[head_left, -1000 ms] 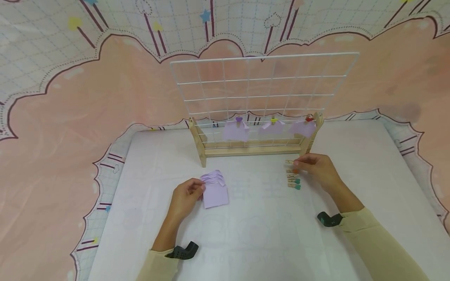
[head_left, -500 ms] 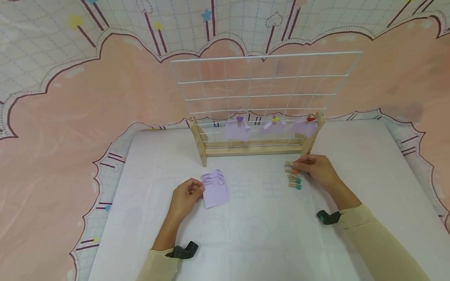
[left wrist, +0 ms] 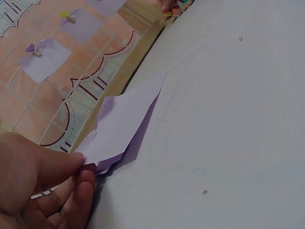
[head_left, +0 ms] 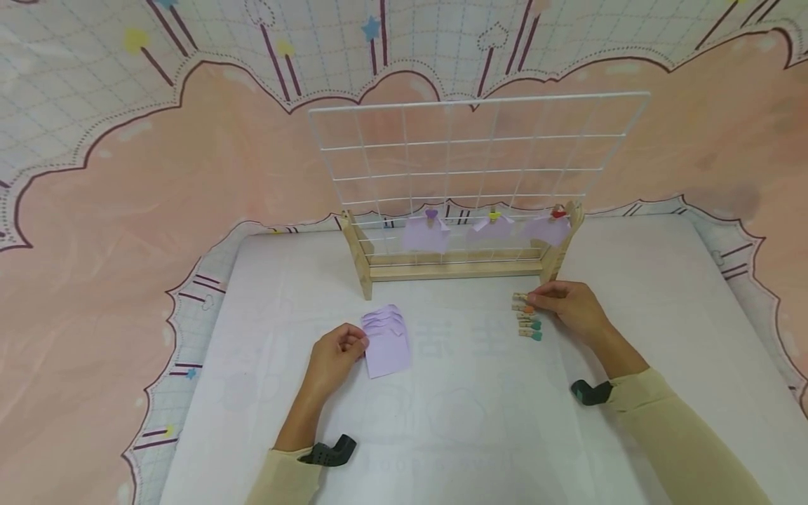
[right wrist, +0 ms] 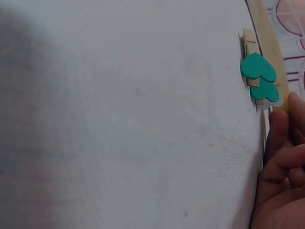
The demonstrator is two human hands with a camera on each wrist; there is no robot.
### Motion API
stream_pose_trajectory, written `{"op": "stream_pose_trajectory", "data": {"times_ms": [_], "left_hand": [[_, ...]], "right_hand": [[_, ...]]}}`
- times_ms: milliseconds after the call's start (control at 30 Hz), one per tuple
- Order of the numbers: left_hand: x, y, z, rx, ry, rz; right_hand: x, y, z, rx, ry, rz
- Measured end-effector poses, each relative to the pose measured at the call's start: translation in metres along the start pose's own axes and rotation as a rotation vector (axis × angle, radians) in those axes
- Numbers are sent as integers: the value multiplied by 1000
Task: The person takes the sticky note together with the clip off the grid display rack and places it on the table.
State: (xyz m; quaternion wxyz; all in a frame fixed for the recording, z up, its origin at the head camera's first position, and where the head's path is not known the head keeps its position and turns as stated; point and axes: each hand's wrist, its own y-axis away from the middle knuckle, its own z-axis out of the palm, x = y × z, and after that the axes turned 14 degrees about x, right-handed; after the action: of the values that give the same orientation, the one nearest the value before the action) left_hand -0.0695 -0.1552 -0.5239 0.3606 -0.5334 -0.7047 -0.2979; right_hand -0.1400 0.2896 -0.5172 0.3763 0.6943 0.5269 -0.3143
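Note:
My left hand (head_left: 337, 356) pinches the left edge of a fanned stack of purple paper notes (head_left: 388, 354). In the left wrist view, thumb and fingers hold a corner of the paper (left wrist: 126, 121), whose far side lifts a little from the white surface. My right hand (head_left: 577, 308) pinches the heart end of the topmost small wooden clothespin (head_left: 519, 297) in a column. That heart is mostly hidden by the fingers; a bit of yellow shows there in the right wrist view. Below lie more clothespins, one with an orange heart (head_left: 528, 308) and two with green hearts (right wrist: 258, 67).
Behind the hands, a white wire grid (head_left: 467, 170) stands in a wooden base (head_left: 454, 270). Purple notes hang on it from purple, yellow and red clothespins (head_left: 558, 212). A white-covered table (head_left: 467, 428) lies underneath, with a patterned cloth (head_left: 252, 154) behind.
The right hand and the topmost clothespin have shifted slightly toward the person, closer to the orange one. The left hand and note stack have barely moved.

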Motion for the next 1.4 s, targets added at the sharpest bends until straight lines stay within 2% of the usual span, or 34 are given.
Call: {"op": "stream_pose_trajectory", "data": {"times_ms": [300,700,967,1400], "left_hand": [[-1,-2,3,1,-46,39],[-1,-1,4,16,-92,60],[-2,-2,4,14,-94,59],[-4,-2,7,41,-89,67]], "right_hand": [[2,1,2,7,18,-1],[3,1,5,12,11,-44],[4,1,7,38,35,-53],[5,2,6,28,11,-19]]}}
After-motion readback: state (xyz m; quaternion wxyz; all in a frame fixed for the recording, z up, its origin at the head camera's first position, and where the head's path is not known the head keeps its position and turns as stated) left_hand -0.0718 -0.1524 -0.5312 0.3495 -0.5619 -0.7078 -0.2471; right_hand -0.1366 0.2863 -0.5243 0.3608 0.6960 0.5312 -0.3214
